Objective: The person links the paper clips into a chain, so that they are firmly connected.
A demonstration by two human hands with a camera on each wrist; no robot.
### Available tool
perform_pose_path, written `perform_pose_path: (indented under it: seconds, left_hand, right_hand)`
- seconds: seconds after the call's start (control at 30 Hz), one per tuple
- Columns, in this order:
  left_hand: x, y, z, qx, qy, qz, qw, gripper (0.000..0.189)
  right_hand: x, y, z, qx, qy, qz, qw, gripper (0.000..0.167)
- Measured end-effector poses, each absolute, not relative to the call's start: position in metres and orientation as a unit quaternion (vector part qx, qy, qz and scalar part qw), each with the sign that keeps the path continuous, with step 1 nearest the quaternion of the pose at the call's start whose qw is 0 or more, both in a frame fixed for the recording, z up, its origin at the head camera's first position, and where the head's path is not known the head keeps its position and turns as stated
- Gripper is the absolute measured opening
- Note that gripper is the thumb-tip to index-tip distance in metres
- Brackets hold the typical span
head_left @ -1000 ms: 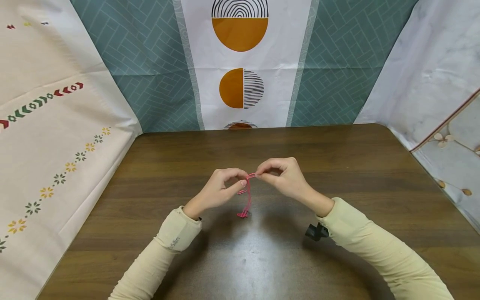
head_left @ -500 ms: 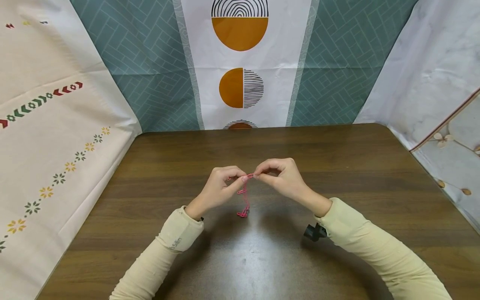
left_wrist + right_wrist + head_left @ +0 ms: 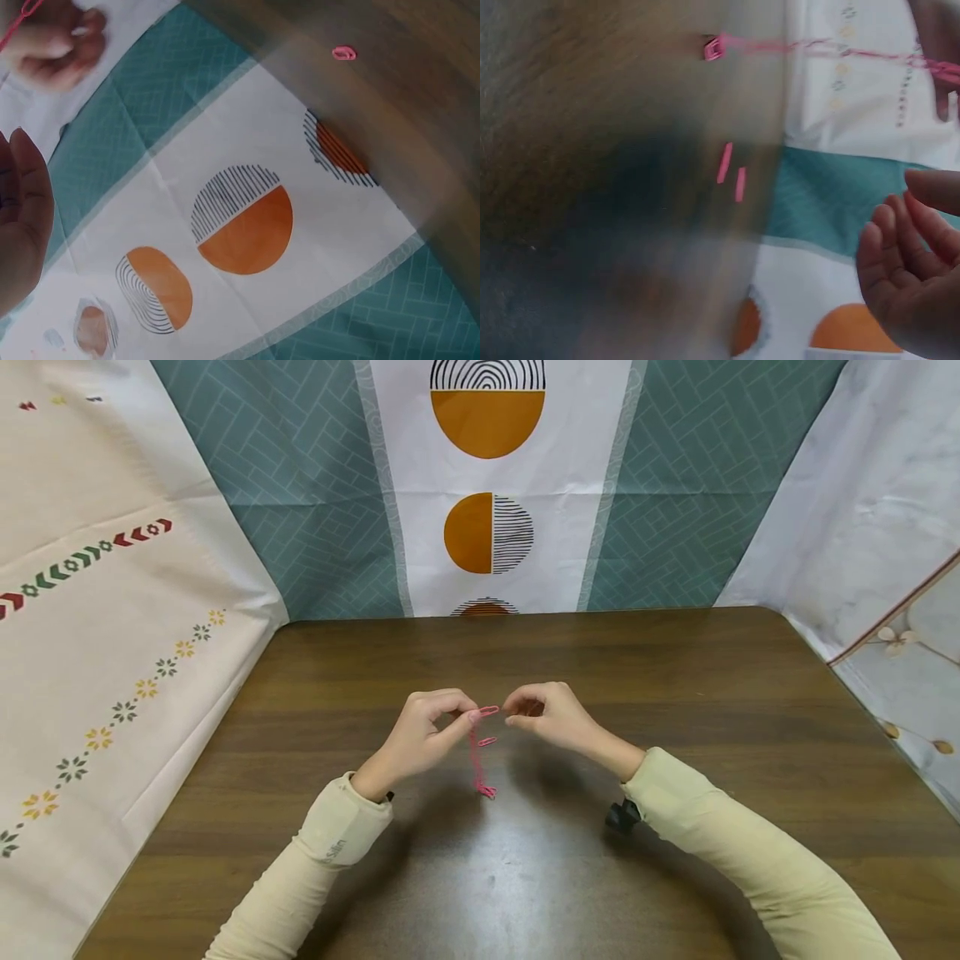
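My left hand (image 3: 431, 731) pinches the upper end of a chain of pink paper clips (image 3: 477, 752). Beyond its fingertips, the end clip (image 3: 489, 711) points right, toward my other hand. From there the chain hangs down to the table, where its lower clips lie bunched in the right wrist view (image 3: 714, 49). Just right of the end clip is my right hand (image 3: 555, 718), fingers loosely bent, holding nothing; the right wrist view shows its bare palm (image 3: 915, 277). A loose pink paper clip (image 3: 487, 742) lies on the table behind the chain.
In the right wrist view, two loose pink clips, one (image 3: 724, 163) beside the other (image 3: 740, 184), lie on the tabletop. The brown wooden table (image 3: 645, 652) ends at a patterned cloth backdrop (image 3: 315, 560). A black wrist device (image 3: 622, 817) sits under the right cuff.
My right hand has let go of the chain's end clip, leaving a small gap. My left hand has shifted slightly left with the chain, and the head view has turned a little.
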State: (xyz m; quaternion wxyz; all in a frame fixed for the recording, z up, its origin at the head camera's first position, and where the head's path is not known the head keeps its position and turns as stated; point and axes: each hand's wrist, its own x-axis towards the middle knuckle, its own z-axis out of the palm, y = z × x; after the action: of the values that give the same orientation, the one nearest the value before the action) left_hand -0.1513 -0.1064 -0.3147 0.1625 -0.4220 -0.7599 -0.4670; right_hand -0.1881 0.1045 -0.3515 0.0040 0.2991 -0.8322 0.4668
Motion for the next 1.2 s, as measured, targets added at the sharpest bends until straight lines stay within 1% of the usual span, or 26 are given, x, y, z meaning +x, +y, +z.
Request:
perform_pose_path:
  seconds: [0.17,0.27,0.5,0.77,1.03,1.2]
  left_hand:
    - [-0.159,-0.113,-0.321,-0.427,-0.756,-0.469,0.162,0.015]
    - [-0.160,-0.115,-0.319,-0.434,-0.752,-0.468,0.163,0.015]
    - [-0.160,-0.119,-0.308,-0.443,-0.750,-0.462,0.167,0.015]
    - [-0.163,-0.125,-0.298,-0.459,-0.744,-0.461,0.153,0.016]
    - [-0.168,-0.128,-0.292,-0.457,-0.756,-0.449,0.138,0.015]
    - [-0.169,-0.130,-0.292,-0.452,-0.762,-0.445,0.134,0.014]
  right_hand:
    - [-0.202,0.097,-0.369,0.312,-0.860,0.401,-0.051,0.015]
    - [-0.207,0.093,-0.378,0.317,-0.870,0.372,-0.070,0.016]
    - [-0.220,0.086,-0.390,0.313,-0.888,0.324,-0.088,0.014]
    - [-0.233,0.083,-0.399,0.311,-0.903,0.279,-0.099,0.013]
    - [-0.231,0.072,-0.397,0.315,-0.904,0.268,-0.108,0.010]
    - [-0.227,0.069,-0.397,0.320,-0.908,0.245,-0.114,0.014]
